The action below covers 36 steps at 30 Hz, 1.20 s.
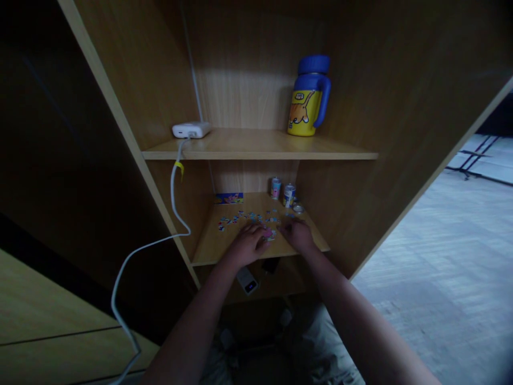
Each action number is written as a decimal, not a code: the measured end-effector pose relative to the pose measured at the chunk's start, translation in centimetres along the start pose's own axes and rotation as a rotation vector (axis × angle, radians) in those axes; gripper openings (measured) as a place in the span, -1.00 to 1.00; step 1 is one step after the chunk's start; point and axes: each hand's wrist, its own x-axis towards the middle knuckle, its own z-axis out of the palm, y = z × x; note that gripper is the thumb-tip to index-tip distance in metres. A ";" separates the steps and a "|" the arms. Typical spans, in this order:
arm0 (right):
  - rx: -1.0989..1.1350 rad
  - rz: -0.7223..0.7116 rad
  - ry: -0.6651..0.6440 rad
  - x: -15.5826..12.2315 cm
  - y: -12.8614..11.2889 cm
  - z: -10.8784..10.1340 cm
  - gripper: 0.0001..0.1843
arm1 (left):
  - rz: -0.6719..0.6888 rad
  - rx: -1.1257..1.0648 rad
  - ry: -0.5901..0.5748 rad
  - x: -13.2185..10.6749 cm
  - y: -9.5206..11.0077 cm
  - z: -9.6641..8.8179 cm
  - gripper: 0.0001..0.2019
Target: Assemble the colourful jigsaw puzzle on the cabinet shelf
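Several small colourful puzzle pieces point(248, 217) lie scattered on the lower wooden shelf point(212, 251). My left hand point(248, 243) rests on the shelf with its fingers curled over a pinkish piece point(267, 233). My right hand point(297, 234) lies beside it, fingers bent down onto pieces near the shelf's middle. What each hand's fingers pinch is too small to make out. A printed puzzle picture card point(229, 198) leans at the back left of this shelf.
Two small cans point(282, 191) and a round lid point(298, 209) stand at the back right. On the upper shelf point(256, 147) sit a blue-and-yellow cartoon jug point(308, 99) and a white charger box point(191, 129) with a cable point(173, 187) hanging down. A small device point(247, 280) hangs below.
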 end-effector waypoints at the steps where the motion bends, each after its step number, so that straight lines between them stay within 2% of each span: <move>1: 0.028 -0.027 0.003 0.1 0.2 0.2 -0.65 | 0.003 -0.021 0.007 -0.1 -0.1 0.1 -0.71; 6: 0.243 -0.137 0.022 0.3 1.3 1.2 -0.82 | 0.018 -0.081 0.016 -0.6 0.1 0.0 -0.70; 11: 0.615 -0.172 -0.085 0.5 2.1 1.5 -0.83 | 0.025 -0.073 -0.003 -0.5 0.1 0.2 -0.71; 13: 0.688 -0.189 -0.125 0.6 2.2 1.4 -0.81 | 0.016 -0.070 -0.011 -0.4 0.0 0.4 -0.72; 18: 0.653 -0.227 -0.124 0.7 2.3 1.7 -0.85 | 0.002 -0.076 -0.029 -0.4 -0.1 0.5 -0.72; 36: 0.471 -0.345 -0.051 0.5 1.8 1.9 -0.79 | -0.007 -0.082 -0.023 -0.2 0.1 0.2 -0.75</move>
